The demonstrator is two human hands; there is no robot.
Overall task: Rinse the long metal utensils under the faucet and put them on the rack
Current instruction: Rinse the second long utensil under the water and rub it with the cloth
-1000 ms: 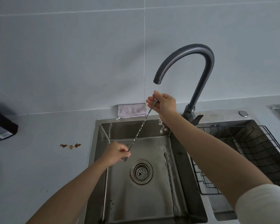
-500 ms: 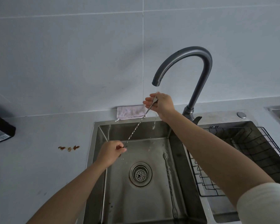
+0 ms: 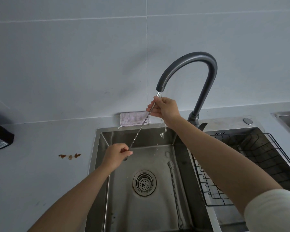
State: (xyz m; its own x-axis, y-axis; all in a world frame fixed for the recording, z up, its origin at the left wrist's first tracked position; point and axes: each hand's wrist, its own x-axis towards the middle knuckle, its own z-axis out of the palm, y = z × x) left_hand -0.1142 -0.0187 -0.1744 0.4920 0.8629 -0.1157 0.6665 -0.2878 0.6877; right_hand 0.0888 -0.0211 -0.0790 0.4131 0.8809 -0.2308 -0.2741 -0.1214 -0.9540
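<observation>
A home kitchen: steel sink (image 3: 97,148), gooseneck faucet (image 3: 206,77), dish rack (image 3: 274,144)

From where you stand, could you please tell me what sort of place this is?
Most likely a home kitchen: a steel sink with a curved faucet running water, a wire dish rack beside it, and a tiled wall behind.

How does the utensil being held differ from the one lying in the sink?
The held utensil slants through the air, while the sink utensil lies flat on the basin floor beside the drain. The held utensil is gripped by the left hand and right hand under the running faucet; the sink utensil is untouched. Both are long, thin, twisted metal.
</observation>
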